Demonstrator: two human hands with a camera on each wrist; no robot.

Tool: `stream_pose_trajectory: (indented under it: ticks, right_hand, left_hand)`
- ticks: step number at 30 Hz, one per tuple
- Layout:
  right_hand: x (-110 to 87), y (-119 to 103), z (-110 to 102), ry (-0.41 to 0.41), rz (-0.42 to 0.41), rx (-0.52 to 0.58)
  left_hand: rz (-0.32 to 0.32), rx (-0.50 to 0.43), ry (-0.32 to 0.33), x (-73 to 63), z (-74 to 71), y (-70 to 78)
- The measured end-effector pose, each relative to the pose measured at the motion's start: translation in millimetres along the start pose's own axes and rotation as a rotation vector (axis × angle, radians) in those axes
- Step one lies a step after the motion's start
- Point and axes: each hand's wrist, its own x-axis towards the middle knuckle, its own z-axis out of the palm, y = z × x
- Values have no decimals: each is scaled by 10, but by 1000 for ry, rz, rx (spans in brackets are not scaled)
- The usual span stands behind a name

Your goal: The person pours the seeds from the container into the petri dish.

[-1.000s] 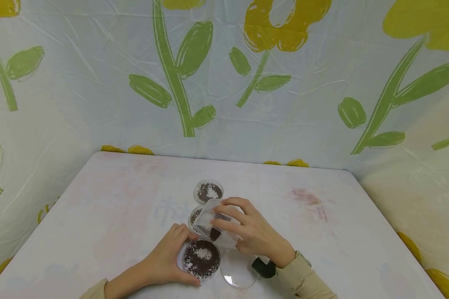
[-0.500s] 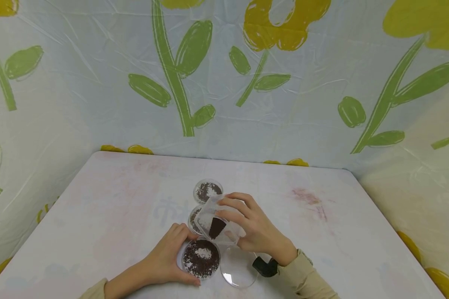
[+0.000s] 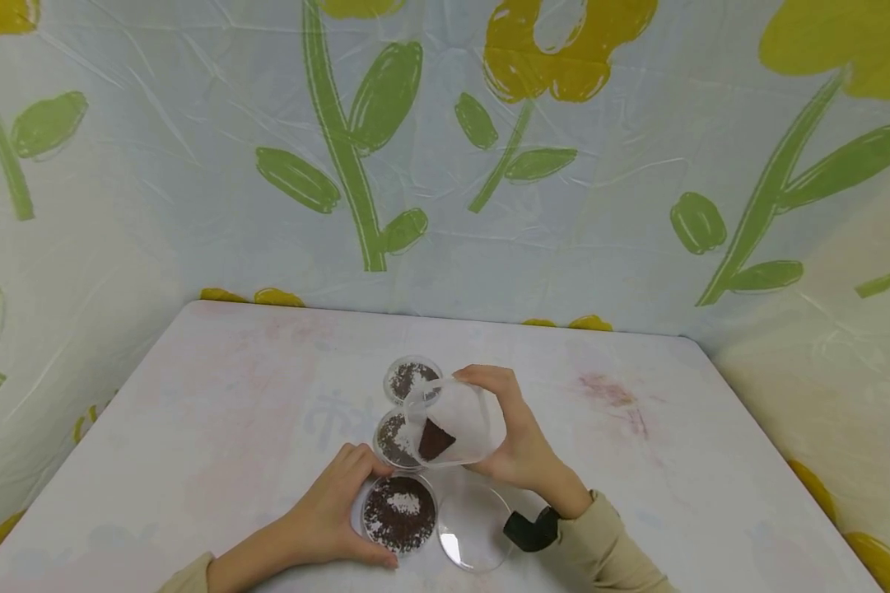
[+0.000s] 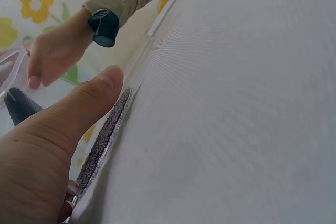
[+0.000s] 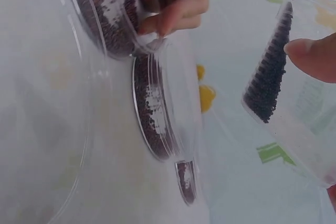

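In the head view, my left hand holds the nearest petri dish, thumb at its front edge and fingers at the back. Dark brown granules with a white patch in the middle fill this dish. My right hand grips a clear plastic box, tilted above the table beside the middle petri dish. Dark granules are heaped in one corner of the box, with the right thumb against its wall in the right wrist view. A clear round lid lies right of the nearest dish.
A third petri dish of dark and white granules stands farthest back, in a row with the other two. A black camera is strapped to the right wrist. The pale table meets a flower-printed cloth behind.
My right hand has raised the box slightly and turned it, and the granules inside now show as a wedge. More of the middle dish is visible. The left hand has stayed put.
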Motion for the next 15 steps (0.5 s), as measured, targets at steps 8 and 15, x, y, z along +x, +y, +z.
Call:
stream_pose_trajectory:
  ticks: [8,15]
  right_hand:
    - [-187,175,-93,60,425,182]
    - [-311,416,-155,139,585,203]
  left_hand:
    - [25,12,13,-3,27,-7]
    - [4,-3,1,2,24,5]
